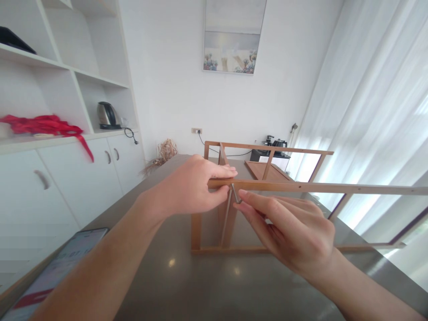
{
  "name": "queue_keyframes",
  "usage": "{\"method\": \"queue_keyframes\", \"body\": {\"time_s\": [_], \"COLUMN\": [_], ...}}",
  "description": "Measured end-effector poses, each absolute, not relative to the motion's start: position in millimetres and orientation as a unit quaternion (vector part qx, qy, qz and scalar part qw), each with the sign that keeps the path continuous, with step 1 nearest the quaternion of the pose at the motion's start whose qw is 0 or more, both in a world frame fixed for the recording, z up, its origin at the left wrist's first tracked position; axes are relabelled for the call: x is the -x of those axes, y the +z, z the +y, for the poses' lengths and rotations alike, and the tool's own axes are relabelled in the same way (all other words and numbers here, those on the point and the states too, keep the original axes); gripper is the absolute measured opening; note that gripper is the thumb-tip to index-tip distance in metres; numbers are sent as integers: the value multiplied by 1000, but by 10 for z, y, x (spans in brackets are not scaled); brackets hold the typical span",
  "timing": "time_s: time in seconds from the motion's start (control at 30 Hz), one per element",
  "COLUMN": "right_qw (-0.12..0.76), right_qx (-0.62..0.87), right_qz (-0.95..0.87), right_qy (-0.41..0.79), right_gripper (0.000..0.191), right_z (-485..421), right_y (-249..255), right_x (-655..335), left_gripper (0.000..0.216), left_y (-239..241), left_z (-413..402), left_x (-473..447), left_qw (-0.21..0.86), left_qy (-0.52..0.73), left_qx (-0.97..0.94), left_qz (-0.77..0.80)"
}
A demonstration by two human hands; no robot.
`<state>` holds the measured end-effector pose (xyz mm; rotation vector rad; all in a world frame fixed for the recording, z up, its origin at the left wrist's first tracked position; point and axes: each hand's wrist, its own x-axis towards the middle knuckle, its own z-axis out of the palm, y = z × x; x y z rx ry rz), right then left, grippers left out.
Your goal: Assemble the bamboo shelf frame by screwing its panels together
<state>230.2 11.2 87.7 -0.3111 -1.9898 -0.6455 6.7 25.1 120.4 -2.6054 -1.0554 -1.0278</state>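
A wooden frame (301, 187) of thin rails stands on the grey table (187, 281). My left hand (192, 187) is closed around the left end of the near top rail, thumb below and fingers on top. My right hand (290, 229) pinches a small metal hex key (235, 193) just under that rail, right beside my left thumb. A thin metal rod (226, 223) runs down from there to the frame's bottom rail.
A phone (56, 267) lies at the table's left front edge. White cabinets and shelves with a kettle (106, 116) and red cloth (43, 125) stand at left. Curtains hang at right. A wooden panel (264, 171) lies behind the frame.
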Motion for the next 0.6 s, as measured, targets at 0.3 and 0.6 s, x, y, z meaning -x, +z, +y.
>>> {"method": "queue_keyframes", "body": {"time_s": [0.3, 0.6], "right_qw": [486, 488], "right_qx": [128, 126], "right_qz": [-819, -820], "right_qy": [-278, -273], "right_gripper": [20, 19], "right_z": [104, 107], "right_y": [882, 871], "right_x": [-2312, -2307], "left_gripper": [38, 37], "left_y": [1201, 1194], "left_z": [263, 260], "left_x": [-69, -65], "left_qw": [71, 74], "left_qy": [-344, -341], "left_qx": [867, 868], "left_qz": [-353, -353]}}
